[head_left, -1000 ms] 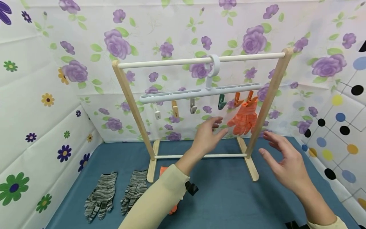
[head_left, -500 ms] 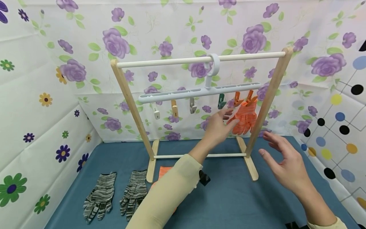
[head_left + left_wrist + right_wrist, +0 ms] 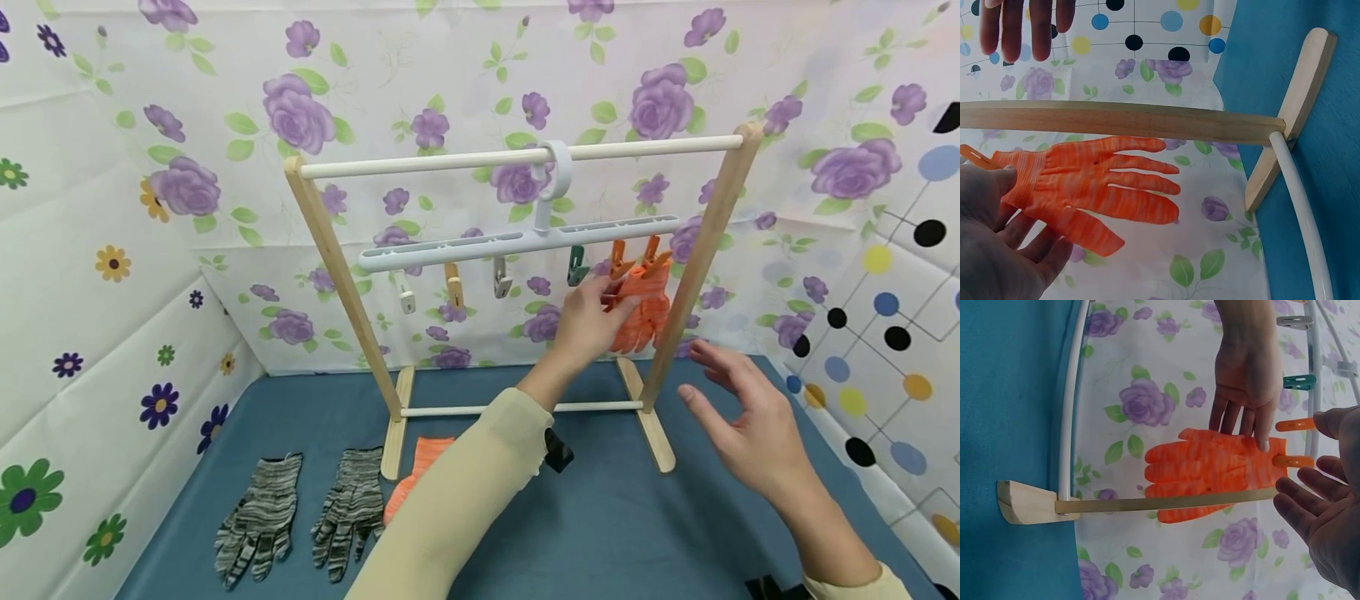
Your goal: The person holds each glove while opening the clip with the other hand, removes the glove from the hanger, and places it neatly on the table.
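An orange knit glove [image 3: 643,310] hangs fingers down from an orange clothespin [image 3: 655,257] near the hanger's right end. My left hand [image 3: 588,321] is at the glove's cuff side, the thumb in front and the other fingers behind, pinching its edge. In the left wrist view the thumb lies over the glove's cuff [image 3: 1022,178]. A second orange clothespin [image 3: 1295,425] hangs beside the glove, close to the left hand. My right hand [image 3: 750,421] hovers right of the rack, fingers relaxed and holding nothing.
A grey-white hanger [image 3: 525,242] with several clothespins hangs from the wooden rack's top rod [image 3: 427,163]. A green clothespin [image 3: 577,267] is left of the orange ones. Two grey striped gloves [image 3: 260,521] and another orange glove [image 3: 427,461], partly behind the left sleeve, lie on the blue table.
My left hand has moved right and up from the gap below the green clothespin to the hanging orange glove and taken its edge. The right hand has stayed in place.
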Action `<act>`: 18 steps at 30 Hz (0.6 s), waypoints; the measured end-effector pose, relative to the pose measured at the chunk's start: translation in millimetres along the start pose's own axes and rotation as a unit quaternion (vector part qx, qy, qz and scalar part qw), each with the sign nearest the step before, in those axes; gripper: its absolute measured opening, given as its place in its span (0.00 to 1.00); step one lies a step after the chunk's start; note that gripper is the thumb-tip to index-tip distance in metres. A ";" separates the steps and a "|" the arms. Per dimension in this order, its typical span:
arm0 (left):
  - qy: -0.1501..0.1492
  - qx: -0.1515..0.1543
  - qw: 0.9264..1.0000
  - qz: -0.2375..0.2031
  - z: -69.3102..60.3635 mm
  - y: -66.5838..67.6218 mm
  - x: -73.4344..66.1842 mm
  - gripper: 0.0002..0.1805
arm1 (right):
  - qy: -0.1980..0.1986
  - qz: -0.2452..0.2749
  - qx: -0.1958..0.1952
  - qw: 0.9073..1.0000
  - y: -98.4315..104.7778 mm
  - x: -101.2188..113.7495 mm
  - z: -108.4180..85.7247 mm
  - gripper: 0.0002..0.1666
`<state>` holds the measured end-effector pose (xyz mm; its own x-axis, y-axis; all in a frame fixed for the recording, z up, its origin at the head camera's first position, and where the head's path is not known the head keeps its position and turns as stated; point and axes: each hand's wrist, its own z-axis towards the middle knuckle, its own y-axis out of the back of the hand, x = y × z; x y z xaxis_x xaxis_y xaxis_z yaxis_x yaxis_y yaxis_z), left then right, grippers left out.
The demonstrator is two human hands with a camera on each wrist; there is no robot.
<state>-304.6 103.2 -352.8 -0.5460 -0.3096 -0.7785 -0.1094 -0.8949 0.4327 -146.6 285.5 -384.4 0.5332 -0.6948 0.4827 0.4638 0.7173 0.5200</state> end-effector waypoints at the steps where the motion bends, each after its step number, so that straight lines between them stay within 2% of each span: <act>1: -0.001 -0.004 1.000 0.002 0.4 -0.1 -0.2 0.17 | 0.001 0.002 0.000 1.000 0.1 0.2 1.2 0.45; 7: -0.006 -0.019 1.000 0.017 -1.8 3.3 -1.8 0.11 | 0.011 0.010 -0.006 1.000 1.4 0.6 8.9 0.46; 18: -0.016 0.009 1.000 0.020 -8.8 11.1 -3.8 0.10 | 0.032 0.020 -0.017 0.999 5.4 3.1 25.0 0.48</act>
<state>-296.4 91.6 -349.0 -0.5764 -0.3340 -0.7458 -0.1025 -0.8759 0.4715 -160.1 285.9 -362.4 0.5953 -0.6612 0.4565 0.4646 0.7468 0.4759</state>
